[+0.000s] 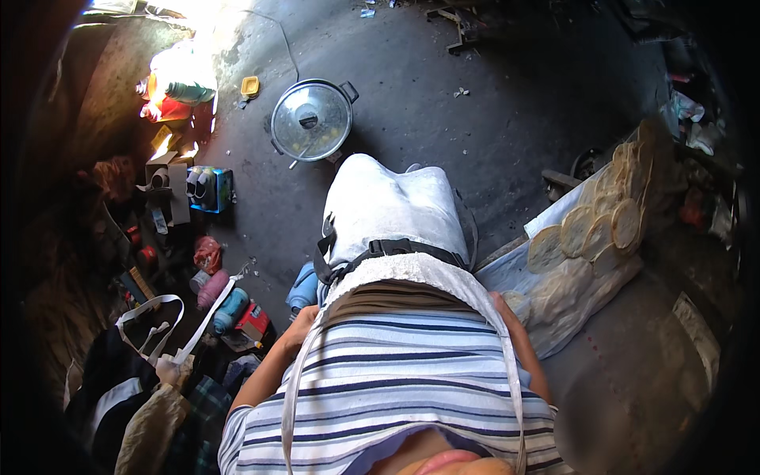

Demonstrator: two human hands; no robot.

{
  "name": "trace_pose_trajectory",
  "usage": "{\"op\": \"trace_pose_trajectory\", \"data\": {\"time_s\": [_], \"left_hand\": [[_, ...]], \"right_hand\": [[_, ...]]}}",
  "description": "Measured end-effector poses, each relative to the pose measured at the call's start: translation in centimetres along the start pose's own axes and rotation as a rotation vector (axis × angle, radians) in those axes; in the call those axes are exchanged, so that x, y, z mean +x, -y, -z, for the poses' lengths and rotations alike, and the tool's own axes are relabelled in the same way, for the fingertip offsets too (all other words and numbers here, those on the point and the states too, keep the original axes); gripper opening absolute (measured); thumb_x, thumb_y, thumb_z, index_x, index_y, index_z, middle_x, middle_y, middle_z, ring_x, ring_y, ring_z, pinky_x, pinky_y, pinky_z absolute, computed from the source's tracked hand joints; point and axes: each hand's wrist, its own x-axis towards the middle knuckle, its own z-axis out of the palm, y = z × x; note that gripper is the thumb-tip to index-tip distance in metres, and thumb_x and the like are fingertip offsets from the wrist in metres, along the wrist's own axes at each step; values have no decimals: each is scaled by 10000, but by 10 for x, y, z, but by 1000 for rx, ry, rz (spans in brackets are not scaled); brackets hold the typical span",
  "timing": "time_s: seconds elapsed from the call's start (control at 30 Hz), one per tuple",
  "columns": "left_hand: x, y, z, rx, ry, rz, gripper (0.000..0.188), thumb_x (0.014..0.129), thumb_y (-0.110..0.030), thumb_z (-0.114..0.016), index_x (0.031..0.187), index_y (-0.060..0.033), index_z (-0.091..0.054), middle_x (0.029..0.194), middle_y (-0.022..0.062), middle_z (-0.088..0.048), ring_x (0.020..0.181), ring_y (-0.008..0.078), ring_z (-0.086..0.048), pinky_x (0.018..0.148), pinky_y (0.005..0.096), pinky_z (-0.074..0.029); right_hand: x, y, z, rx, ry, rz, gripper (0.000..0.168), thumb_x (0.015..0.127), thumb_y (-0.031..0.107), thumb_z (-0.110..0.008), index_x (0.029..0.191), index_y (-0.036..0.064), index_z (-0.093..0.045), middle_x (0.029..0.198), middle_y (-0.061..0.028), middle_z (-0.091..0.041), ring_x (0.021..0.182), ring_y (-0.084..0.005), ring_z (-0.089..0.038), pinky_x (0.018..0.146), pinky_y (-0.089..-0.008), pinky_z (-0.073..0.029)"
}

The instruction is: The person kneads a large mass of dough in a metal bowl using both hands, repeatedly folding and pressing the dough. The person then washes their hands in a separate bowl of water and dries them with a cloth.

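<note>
My left hand [306, 319] is low at my side, beside a blue bottle [303, 288]; its fingers are hidden by my body. On the other side, only a little of my right hand [497, 301] shows past the apron's edge, close to a cloth-covered board of round flatbreads [576, 230]. What either hand holds cannot be seen. A white apron [392, 208] covers my lap, with a black buckled strap [401, 246] across it. Ahead on the floor stands a lidded electric pan [311, 122] with a glass lid; yellowish food shows dimly inside.
Bottles [230, 310], a red box [253, 321] and bags lie along one side. Shoes rest on a blue box [219, 189]. A yellow container [250, 86] sits near the pan, whose cord [285, 38] runs over the floor. Clothes [151, 409] are heaped at the lower left.
</note>
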Motion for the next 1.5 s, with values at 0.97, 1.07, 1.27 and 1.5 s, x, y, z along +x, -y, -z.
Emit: {"op": "trace_pose_trajectory", "data": {"time_s": [0.97, 1.07, 1.27, 1.5], "left_hand": [[-27, -91, -23, -20, -168, -63, 117, 778, -79, -637, 728, -21, -548, 632, -53, -498, 567, 11, -453, 493, 173, -366], [-18, -103, -40, 105, -335, -110, 206, 778, -104, -643, 649, -19, -508, 637, -75, -465, 589, 4, -405, 476, 186, -306], [-22, -98, -32, -354, -307, 62, 146, 780, -159, -571, 734, -23, -544, 683, -33, -482, 637, 40, -419, 577, 184, -314], [22, -133, -24, -296, -313, -20, 129, 839, -153, -612, 789, -50, -555, 701, -65, -497, 614, 5, -408, 551, 154, -296]], "right_hand": [[-4, 30, 18, 360, 169, 437, 250, 783, 200, -497, 761, -36, -574, 737, -121, -594, 661, -171, -536, 578, -327, -397], [7, 42, 11, 135, 22, 358, 402, 908, 292, -399, 688, -19, -526, 650, -106, -545, 578, -199, -489, 548, -306, -366], [24, 79, 17, 271, 7, 174, 460, 908, 420, -453, 620, 61, -448, 532, 18, -387, 469, -92, -341, 444, -257, -274], [51, 126, 28, 508, -13, 0, 362, 880, 349, -535, 628, 128, -399, 542, 75, -324, 443, -16, -271, 380, -209, -179]]}}
